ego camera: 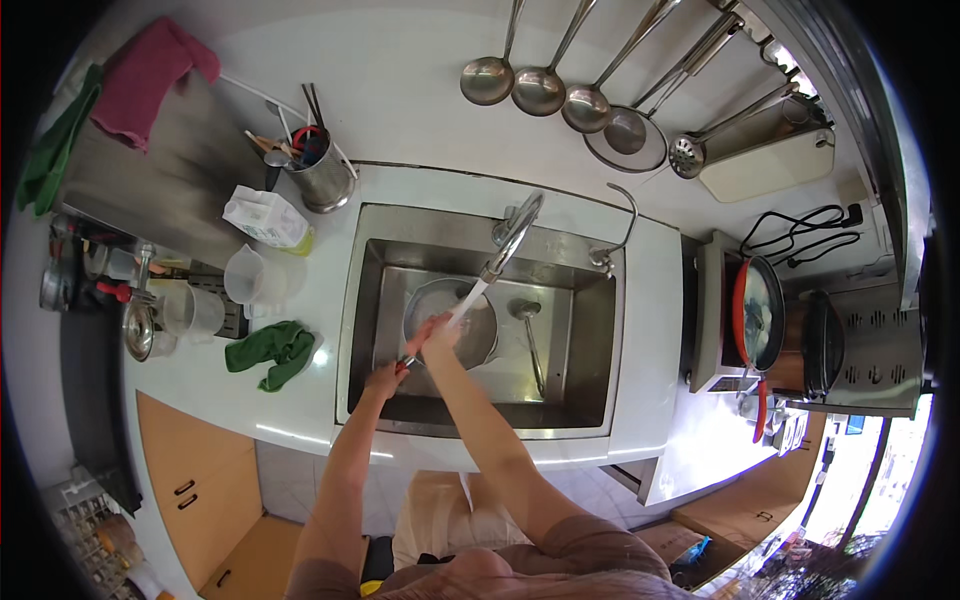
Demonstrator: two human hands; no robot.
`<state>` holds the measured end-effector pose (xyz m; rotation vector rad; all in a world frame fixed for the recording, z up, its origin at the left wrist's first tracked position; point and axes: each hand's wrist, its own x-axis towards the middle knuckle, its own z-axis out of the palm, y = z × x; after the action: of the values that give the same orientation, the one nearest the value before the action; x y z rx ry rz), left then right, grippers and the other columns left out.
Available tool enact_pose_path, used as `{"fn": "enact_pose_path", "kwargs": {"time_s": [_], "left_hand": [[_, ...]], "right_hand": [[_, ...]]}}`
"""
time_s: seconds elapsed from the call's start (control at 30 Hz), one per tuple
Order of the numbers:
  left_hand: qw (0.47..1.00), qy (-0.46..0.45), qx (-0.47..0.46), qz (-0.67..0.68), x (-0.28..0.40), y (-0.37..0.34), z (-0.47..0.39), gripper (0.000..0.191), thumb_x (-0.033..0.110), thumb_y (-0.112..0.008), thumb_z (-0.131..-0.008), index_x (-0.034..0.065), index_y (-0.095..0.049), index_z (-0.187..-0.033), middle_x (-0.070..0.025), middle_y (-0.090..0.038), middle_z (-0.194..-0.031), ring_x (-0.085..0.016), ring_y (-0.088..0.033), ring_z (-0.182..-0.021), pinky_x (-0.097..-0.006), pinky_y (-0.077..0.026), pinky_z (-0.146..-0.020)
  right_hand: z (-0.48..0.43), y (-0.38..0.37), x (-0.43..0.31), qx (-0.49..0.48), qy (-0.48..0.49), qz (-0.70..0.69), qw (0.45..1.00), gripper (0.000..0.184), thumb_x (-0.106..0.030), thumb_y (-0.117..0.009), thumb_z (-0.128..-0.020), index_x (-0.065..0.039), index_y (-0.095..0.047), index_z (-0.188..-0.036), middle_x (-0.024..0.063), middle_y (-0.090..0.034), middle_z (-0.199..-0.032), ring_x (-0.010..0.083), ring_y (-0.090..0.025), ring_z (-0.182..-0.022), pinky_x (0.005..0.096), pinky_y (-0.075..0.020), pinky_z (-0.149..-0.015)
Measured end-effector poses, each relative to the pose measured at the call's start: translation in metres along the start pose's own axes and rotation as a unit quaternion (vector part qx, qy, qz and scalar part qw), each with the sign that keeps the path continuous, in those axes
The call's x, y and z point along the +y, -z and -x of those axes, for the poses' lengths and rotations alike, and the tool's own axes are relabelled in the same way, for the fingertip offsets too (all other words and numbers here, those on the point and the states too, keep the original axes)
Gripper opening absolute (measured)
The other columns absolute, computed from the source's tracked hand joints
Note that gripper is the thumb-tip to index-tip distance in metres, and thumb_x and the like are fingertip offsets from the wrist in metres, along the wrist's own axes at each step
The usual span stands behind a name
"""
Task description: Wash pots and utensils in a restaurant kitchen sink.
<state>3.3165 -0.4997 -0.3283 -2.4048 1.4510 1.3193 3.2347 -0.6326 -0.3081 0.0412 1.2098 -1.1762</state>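
Note:
A round metal vessel (480,337) sits in the stainless steel sink (574,315), with water in it. From the curved faucet (517,232) a stream of water (466,302) falls onto my right hand (439,337), which is over the vessel. Its fingers are blurred by the water, so their hold is unclear. My left hand (385,380), at the sink's left side, grips a slim handle (406,363) with a metallic part. Where that handle leads is hidden near my right hand. A metal ladle (534,349) lies on the sink floor to the right.
On the left counter are a green cloth (274,354), a clear plastic jug (251,277), a carton (266,217) and a metal utensil holder (324,180). Several ladles (538,91) hang on the wall. A red-rimmed pan (759,315) stands at right. A small tap (602,259) rises behind the sink.

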Motion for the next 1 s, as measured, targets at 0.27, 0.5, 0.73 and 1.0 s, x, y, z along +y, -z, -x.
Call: {"fn": "enact_pose_path", "kwargs": {"time_s": [0.27, 0.5, 0.73, 1.0], "left_hand": [[1.000, 0.019, 0.018, 0.005, -0.026, -0.007, 0.009, 0.044, 0.047, -0.047, -0.086, 0.0073, -0.052, -0.105, -0.0182, -0.062, -0.097, -0.034, -0.060, -0.092, -0.0434, -0.048, -0.078], [0.956, -0.099, 0.217, -0.171, 0.037, 0.038, 0.008, 0.034, 0.043, -0.055, -0.082, 0.0103, -0.053, -0.090, -0.0108, -0.062, -0.061, -0.029, -0.063, -0.057, -0.0401, -0.050, -0.050], [0.914, -0.114, 0.296, -0.253, 0.055, 0.061, 0.030, 0.030, 0.041, -0.059, -0.079, 0.0132, -0.051, -0.087, -0.0047, -0.059, -0.057, -0.025, -0.063, -0.054, -0.0372, -0.049, -0.048], [0.940, -0.081, 0.253, -0.212, 0.065, 0.057, 0.031, 0.030, 0.040, -0.059, -0.080, 0.0122, -0.053, -0.089, -0.0095, -0.061, -0.062, -0.026, -0.063, -0.058, -0.0392, -0.050, -0.052]], "right_hand": [[0.048, 0.100, -0.076, -0.386, 0.091, 0.717, 0.573, 0.040, -0.036, -0.040, -0.091, -0.019, -0.048, -0.126, 0.0120, -0.062, -0.071, 0.0243, -0.062, -0.064, 0.0393, -0.0488, -0.059], [0.025, 0.092, -0.137, -0.334, -0.105, 0.669, 0.656, 0.037, -0.030, -0.041, -0.091, -0.024, -0.050, -0.127, -0.0003, -0.048, -0.057, 0.0088, -0.040, -0.039, 0.0249, -0.0334, -0.035], [-0.007, 0.103, -0.202, -0.360, 0.218, 0.880, 0.220, 0.041, -0.014, -0.045, -0.089, -0.018, -0.046, -0.129, 0.0116, -0.064, -0.077, 0.0223, -0.063, -0.069, 0.0343, -0.0508, -0.059], [0.028, 0.138, -0.185, -0.343, 0.154, 0.829, 0.415, 0.039, -0.024, -0.044, -0.088, -0.026, -0.046, -0.127, 0.0208, -0.062, -0.096, 0.0389, -0.059, -0.089, 0.0451, -0.0473, -0.078]]}}
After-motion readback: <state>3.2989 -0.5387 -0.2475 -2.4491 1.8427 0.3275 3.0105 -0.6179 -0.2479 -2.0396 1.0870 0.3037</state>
